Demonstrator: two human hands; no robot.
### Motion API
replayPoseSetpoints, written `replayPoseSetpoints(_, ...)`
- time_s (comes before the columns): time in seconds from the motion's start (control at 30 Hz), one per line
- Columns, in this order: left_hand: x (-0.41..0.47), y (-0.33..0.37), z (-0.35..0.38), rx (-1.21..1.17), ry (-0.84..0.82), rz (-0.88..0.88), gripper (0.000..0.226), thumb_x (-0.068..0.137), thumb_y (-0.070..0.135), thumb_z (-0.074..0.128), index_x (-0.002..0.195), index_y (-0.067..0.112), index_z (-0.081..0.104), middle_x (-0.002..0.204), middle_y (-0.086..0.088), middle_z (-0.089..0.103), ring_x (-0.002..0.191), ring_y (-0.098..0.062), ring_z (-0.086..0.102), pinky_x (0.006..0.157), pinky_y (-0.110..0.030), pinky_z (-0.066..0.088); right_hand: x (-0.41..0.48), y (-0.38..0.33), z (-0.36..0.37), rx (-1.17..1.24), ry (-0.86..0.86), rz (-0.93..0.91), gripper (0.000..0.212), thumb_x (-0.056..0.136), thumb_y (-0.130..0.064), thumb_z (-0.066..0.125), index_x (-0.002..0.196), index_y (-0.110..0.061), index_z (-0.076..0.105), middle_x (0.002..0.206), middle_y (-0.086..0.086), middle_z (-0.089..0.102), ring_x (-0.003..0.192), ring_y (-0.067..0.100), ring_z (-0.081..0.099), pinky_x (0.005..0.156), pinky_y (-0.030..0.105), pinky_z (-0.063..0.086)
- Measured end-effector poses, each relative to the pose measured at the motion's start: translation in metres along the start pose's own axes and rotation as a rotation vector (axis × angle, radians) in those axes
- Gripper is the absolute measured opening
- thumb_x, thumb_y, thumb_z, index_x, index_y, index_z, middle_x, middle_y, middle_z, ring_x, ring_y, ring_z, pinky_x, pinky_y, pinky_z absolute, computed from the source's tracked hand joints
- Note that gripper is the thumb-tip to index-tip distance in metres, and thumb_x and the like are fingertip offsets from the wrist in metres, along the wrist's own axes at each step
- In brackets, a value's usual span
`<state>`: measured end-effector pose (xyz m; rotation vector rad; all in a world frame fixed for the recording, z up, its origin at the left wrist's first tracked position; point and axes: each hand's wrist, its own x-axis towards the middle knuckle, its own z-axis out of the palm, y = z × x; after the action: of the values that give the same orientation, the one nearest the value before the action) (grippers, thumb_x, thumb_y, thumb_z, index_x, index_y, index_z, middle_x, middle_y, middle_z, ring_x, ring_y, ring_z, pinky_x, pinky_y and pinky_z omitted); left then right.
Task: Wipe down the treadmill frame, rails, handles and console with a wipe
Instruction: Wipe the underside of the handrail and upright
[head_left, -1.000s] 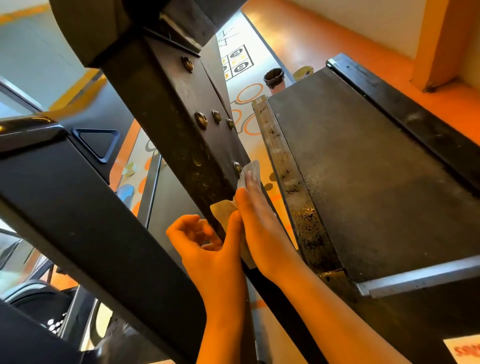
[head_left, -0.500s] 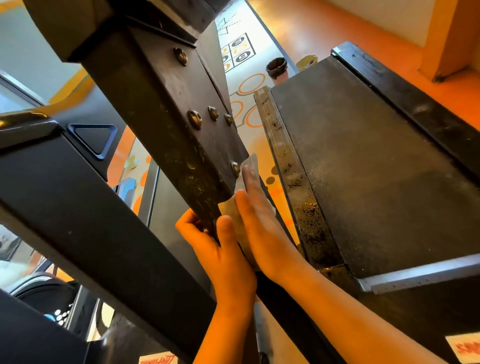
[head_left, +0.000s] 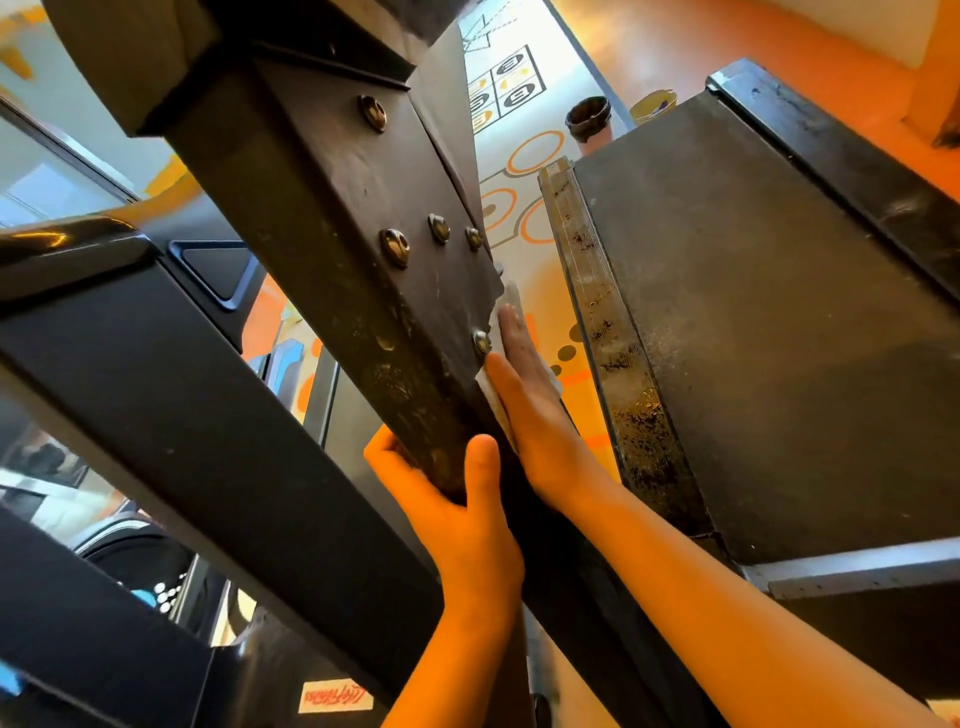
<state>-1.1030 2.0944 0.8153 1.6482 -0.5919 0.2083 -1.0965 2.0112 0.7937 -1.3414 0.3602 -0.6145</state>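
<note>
Fingers of our right hand lie straight and flat, pressing the wipe against the inner side of the treadmill's upright, just beside its lowest bolt. Our left hand wraps the same upright lower down, thumb on the front face, fingers round the back. We judge the job early. The upright's front face shows smears and specks, and the side rail beside the belt is crusted with dark grime (plainly unwiped). Handles and console are out of view, so we cannot tell.

Orange floor; grey mat printed with circles and squares; pale wall beyond; warm light.
</note>
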Motion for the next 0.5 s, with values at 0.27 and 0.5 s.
replayPoseSetpoints(0.27, -0.001, -0.004, -0.001, -0.019, -0.025, 0.011, 0.067, 0.067, 0.050, 0.073, 0.116, 0.022, 0.037, 0.102, 0.010, 0.052, 0.092, 0.005, 0.057, 0.079, -0.012, 0.049, 0.027, 0.016, -0.005, -0.005, 0.005, -0.032, 0.107, 0.064, -0.095, 0.017, 0.152, -0.037, 0.002, 0.160, -0.019, 0.000, 0.137, -0.013, -0.005, 0.119, 0.031, -0.002)
replayPoseSetpoints(0.5, -0.003, -0.007, 0.000, 0.000, -0.020, 0.055, 0.067, 0.071, 0.043, 0.066, 0.121, 0.008, 0.037, 0.101, 0.008, 0.050, 0.089, 0.006, 0.054, 0.080, -0.013, 0.049, 0.057, 0.018, -0.012, -0.011, 0.035, 0.041, 0.079, 0.089, -0.062, 0.021, 0.155, -0.021, 0.004, 0.162, -0.006, 0.003, 0.147, 0.007, 0.001, 0.122, 0.038, 0.003)
